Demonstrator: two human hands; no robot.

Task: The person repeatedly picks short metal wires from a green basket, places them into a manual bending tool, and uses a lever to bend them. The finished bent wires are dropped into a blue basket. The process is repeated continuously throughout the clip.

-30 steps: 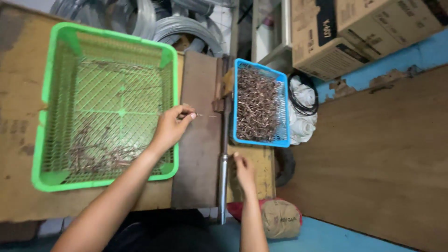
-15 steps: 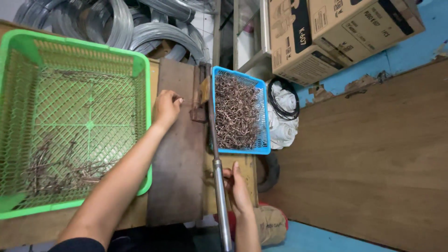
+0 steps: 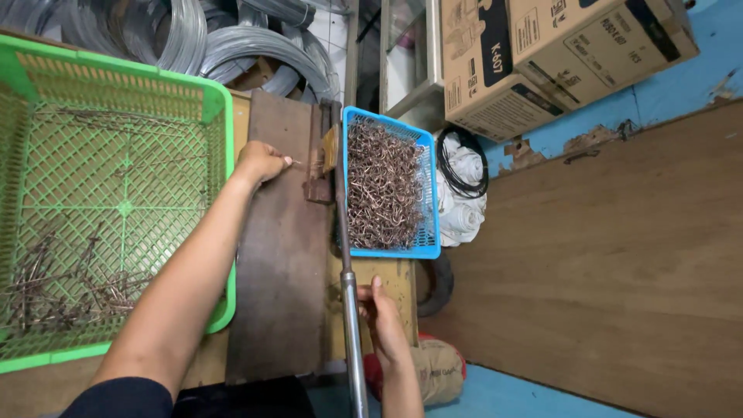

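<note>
Wire piece (image 3: pixel 298 163) in left hand (image 3: pixel 261 161)

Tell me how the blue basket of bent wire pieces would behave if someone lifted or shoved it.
The blue basket is piled nearly to its rim with bent wire pieces, so it is probably heavy for its size. Its thin mesh walls would likely flex under that load. Part of it seems to overhang the bench edge, so a sideways shove might tip it; the tangled pieces would probably shift as a clump.

Green basket (image 3: pixel 220 101) cut off at left edge; wire piece in left hand (image 3: pixel 261 161) too small.
</note>
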